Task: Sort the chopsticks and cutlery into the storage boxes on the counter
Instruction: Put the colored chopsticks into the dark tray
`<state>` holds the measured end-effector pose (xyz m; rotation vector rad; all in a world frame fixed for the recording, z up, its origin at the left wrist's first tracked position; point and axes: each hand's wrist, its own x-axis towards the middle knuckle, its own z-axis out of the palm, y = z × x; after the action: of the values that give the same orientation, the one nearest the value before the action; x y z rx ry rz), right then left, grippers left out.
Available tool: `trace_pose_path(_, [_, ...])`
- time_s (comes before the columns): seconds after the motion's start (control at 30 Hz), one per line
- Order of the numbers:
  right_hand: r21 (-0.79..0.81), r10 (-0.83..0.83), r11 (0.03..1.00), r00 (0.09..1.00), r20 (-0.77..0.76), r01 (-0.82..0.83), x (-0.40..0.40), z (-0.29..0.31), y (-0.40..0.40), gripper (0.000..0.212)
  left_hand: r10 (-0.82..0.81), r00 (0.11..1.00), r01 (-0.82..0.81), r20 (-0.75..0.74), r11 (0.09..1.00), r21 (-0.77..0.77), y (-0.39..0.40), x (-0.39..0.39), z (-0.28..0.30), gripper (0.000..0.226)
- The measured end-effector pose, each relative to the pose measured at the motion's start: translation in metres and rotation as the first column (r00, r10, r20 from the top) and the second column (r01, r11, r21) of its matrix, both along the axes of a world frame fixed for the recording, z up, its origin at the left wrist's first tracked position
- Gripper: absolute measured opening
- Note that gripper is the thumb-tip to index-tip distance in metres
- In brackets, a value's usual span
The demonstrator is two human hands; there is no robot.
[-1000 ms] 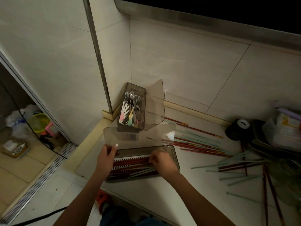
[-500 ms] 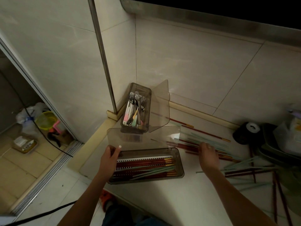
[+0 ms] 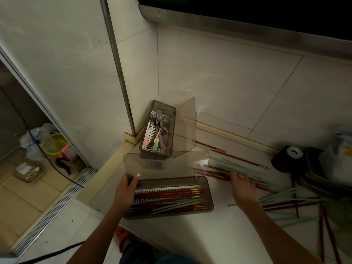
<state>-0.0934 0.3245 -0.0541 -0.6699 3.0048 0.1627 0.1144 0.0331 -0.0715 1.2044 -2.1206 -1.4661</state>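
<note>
Head view: long smoked-plastic chopstick box (image 3: 208,199) lies across the near edge of the pale counter (image 3: 209,235), rectangular with rounded corners. Its translucent hinged lid (image 3: 165,164) stands open and upright along the far wall. A white slotted drain insert (image 3: 167,188) shows along the far inside edge. Sorted chopsticks (image 3: 171,199) lie lengthwise in it: glossy dark red sticks with gold ends, plus a few matte mint-green ones angled across the near side.

Left hand (image 3: 125,189) sits at the box's left end, thumb up against the lid's lower left corner and fingers curled over the box wall, gripping it.

Right hand (image 3: 242,187) is on the counter just right of the box, resting on the loose chopsticks (image 3: 245,164). These are thin red-and-gold and mint sticks, fanned roughly parallel. The fingers are bent down onto the sticks; whether they are pinching any cannot be told.

A second, smaller cutlery box (image 3: 158,130) stands in the tiled corner behind the first, same smoked plastic, with its lid (image 3: 187,128) swung open to the right. It holds steel forks, pastel-handled pieces and a white slotted insert.

More scattered chopsticks (image 3: 285,201) criss-cross the counter at far right, near a black roll (image 3: 287,158) and stacked dark trays (image 3: 322,183). The walls are glossy cream tile.
</note>
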Motion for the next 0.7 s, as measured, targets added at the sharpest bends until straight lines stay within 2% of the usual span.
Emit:
trace_pose_path(0.1, [-0.257,0.010,0.966,0.999,-0.042,-0.020,0.008,0.008,-0.009,0.040,-0.007,1.000,0.007,0.009,1.000,-0.008,0.000,0.000,0.000,0.032])
trace_pose_path(0.2, [-0.548,-0.030,0.836,0.998,-0.062,-0.009,0.025,0.020,-0.015,0.035,0.001,1.000,-0.001,0.006,1.000,0.000,-0.001,-0.001,-0.001,0.032])
trace_pose_path(0.27, [-0.677,-0.035,0.734,0.993,-0.115,-0.053,0.040,0.025,-0.016,0.029,-0.004,1.000,0.004,0.007,1.000,-0.001,0.000,-0.001,-0.001,0.033])
trace_pose_path(0.33, [-0.775,0.001,0.610,0.979,-0.206,-0.164,0.058,0.030,-0.020,0.026,-0.015,1.000,0.016,0.009,1.000,-0.012,0.001,0.000,0.001,0.034])
trace_pose_path(0.4, [-0.868,0.039,0.435,0.968,-0.247,-0.239,0.075,0.043,-0.029,0.018,-0.026,1.000,0.026,0.010,0.999,-0.024,0.001,0.000,0.001,0.034])
trace_pose_path(0.47, [-0.930,0.079,0.271,0.968,-0.237,-0.250,0.093,0.058,-0.039,0.009,-0.010,1.000,0.010,0.001,1.000,-0.023,0.000,-0.001,0.000,0.036])
trace_pose_path(0.53, [-0.948,0.119,0.158,0.958,-0.261,-0.277,0.111,0.072,-0.048,0.014,0.003,1.000,-0.004,-0.003,1.000,-0.022,-0.001,-0.001,-0.001,0.036])
trace_pose_path(0.6, [-0.942,0.194,0.109,0.936,-0.294,-0.318,0.128,0.081,-0.058,0.013,0.010,1.000,-0.010,0.000,1.000,-0.017,-0.002,-0.001,-0.002,0.036])
trace_pose_path(0.63, [-0.947,0.235,0.115,0.935,-0.267,-0.299,0.136,0.084,-0.063,0.014,0.012,1.000,-0.012,-0.001,1.000,-0.011,-0.001,-0.001,-0.002,0.035])
trace_pose_path(0.67, [-0.955,0.274,0.152,0.939,-0.208,-0.256,0.143,0.085,-0.068,0.018,0.014,1.000,-0.014,-0.003,1.000,-0.010,-0.001,0.000,-0.002,0.035])
trace_pose_path(0.7, [-0.949,0.313,0.231,0.940,-0.137,-0.215,0.148,0.086,-0.072,0.025,0.017,1.000,-0.017,-0.007,1.000,-0.011,-0.001,0.000,-0.002,0.034])
